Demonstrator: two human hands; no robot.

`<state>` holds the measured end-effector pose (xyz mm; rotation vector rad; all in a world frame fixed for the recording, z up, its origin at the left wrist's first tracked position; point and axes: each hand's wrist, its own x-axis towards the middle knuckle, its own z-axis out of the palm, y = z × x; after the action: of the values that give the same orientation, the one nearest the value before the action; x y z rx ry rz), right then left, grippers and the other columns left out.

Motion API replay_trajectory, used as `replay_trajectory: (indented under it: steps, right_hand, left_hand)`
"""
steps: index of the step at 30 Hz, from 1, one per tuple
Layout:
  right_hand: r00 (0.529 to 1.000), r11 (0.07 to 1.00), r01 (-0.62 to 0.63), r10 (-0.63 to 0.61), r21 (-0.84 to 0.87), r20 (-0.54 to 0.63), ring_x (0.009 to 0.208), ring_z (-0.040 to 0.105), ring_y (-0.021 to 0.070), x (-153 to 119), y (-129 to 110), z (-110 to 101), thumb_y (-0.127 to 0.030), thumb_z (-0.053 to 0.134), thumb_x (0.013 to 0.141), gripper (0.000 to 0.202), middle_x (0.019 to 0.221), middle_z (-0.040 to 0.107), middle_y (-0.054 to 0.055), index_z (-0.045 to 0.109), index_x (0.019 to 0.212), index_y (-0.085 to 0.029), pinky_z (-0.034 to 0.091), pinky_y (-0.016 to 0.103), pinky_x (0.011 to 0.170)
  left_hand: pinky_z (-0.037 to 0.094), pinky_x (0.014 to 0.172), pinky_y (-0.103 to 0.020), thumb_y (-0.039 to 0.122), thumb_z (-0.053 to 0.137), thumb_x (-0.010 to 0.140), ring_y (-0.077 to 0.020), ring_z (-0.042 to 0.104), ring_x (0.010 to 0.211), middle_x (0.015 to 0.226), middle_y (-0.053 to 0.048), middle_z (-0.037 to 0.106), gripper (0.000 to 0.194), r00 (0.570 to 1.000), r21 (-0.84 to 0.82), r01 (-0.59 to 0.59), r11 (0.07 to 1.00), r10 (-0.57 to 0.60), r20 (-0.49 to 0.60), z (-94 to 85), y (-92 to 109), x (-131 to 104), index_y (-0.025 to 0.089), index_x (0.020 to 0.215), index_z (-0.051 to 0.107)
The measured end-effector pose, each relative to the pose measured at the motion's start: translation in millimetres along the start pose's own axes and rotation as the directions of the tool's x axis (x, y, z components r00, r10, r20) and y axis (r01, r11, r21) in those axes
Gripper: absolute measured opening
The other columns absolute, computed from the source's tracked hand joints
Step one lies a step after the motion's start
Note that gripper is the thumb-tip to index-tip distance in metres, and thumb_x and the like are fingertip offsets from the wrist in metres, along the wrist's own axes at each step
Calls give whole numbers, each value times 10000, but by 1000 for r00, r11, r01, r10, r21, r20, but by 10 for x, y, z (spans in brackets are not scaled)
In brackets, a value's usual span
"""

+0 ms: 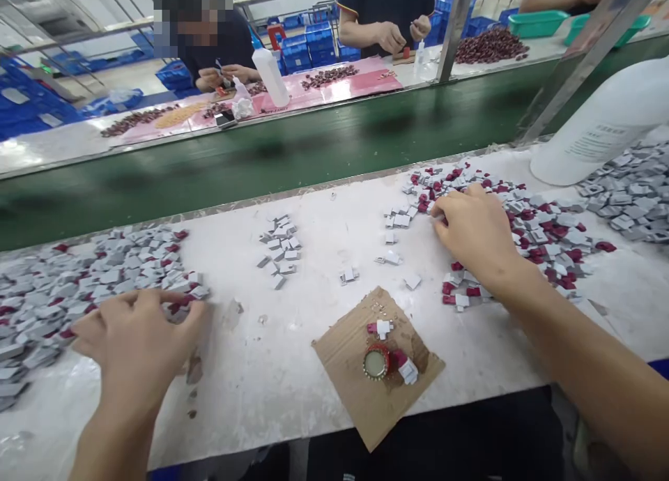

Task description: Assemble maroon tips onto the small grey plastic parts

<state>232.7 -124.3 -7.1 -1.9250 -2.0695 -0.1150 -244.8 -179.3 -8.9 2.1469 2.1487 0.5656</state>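
The right hand (473, 226) curls over a spread heap of small grey-and-maroon plastic pieces (543, 233); its back hides most fingertips, so I cannot tell whether it grips one. The left hand (139, 334) has thumb and forefinger parted around pieces at the edge of a second, mostly grey plastic heap (112, 261), cut off at the left; its grip is likewise unclear. The large white plastic bottle (601, 122) runs off the right side.

One brown cardboard square (345, 359) carries one red-sided metal bottle cap (376, 363) and two grey-and-maroon pieces (383, 329), one above the cap, one just right of it. Both heaps are too crowded to count.

The cardboard's lowest corner juts past the near table edge. White tabletop (251, 376) stretches between left hand and cardboard; the green conveyor belt (334, 146) borders the far edge.
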Motion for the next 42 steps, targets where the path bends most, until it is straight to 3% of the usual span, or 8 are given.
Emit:
replay_trajectory:
  steps: [2,5,11,17,24,28,38,42]
  right_hand:
    - [1000,999,9,-9,46,-2,1087,692,407,-27,-50,-31,-106,599,961,291,1044,819,180,865,1071,-141,583,546,911]
    - [1000,959,-11,8,282,11,882,728,303,-192,-144,-133,-234,646,983,379,1091,770,154,846,1293,-149,606,454,783]
    - [984,794,-124,22,596,175,802,749,279,-596,-238,-229,-428,688,977,258,959,748,104,850,1056,-243,608,404,667]
    - [991,899,-61,2,433,136,865,740,339,-675,-102,-143,-406,699,973,196,926,789,118,782,1006,-232,578,450,719]
    - [986,889,-109,39,446,164,1065,757,387,-707,-86,-155,-399,669,1024,276,1071,844,117,831,1191,-251,577,506,846]
    - [985,930,-47,-17,364,170,1175,733,432,-723,-33,-125,-410,646,1049,273,1161,859,121,846,1151,-255,531,621,985]
    - [979,949,38,-99,313,180,1250,724,425,-779,53,-183,-440,561,1055,429,1289,840,136,795,1327,-205,536,615,1022]
    - [975,962,-5,-56,274,214,1198,714,440,-759,74,-213,-430,532,1036,384,1160,852,138,832,1177,-237,551,615,927]
  left_hand:
    - [366,1025,-892,479,654,954,-658,434,1533,1165,-143,725,241,984,135,134,982,-116,-133,-21,144,30,242,939,698]
    - [456,1138,-781,412,674,956,-557,573,1425,1265,-215,696,335,995,140,66,988,-54,-88,31,524,49,191,1202,729]
    - [533,1052,-593,396,643,1013,-406,679,1148,1107,-126,776,169,995,-87,-91,992,95,44,285,1081,-21,246,1053,709]
    - [611,868,-459,301,615,1006,-302,730,954,1104,-106,705,112,999,-205,-20,979,29,42,382,1118,-78,235,1045,696]
    - [597,850,-410,308,600,1072,-248,691,880,1037,-62,736,121,963,-353,-110,929,188,195,337,1298,-200,249,1081,705]
    - [589,817,-391,344,609,1092,-240,689,850,1003,-58,738,155,971,-374,-72,925,151,186,362,1320,-229,243,1138,716]
    - [598,859,-397,286,598,1068,-247,701,915,1064,-70,719,173,970,-332,-112,937,175,168,380,1274,-244,231,1174,723]
    - [598,854,-409,300,600,1058,-250,699,925,1093,-78,708,183,972,-320,-110,941,169,164,395,1276,-246,225,1158,734]
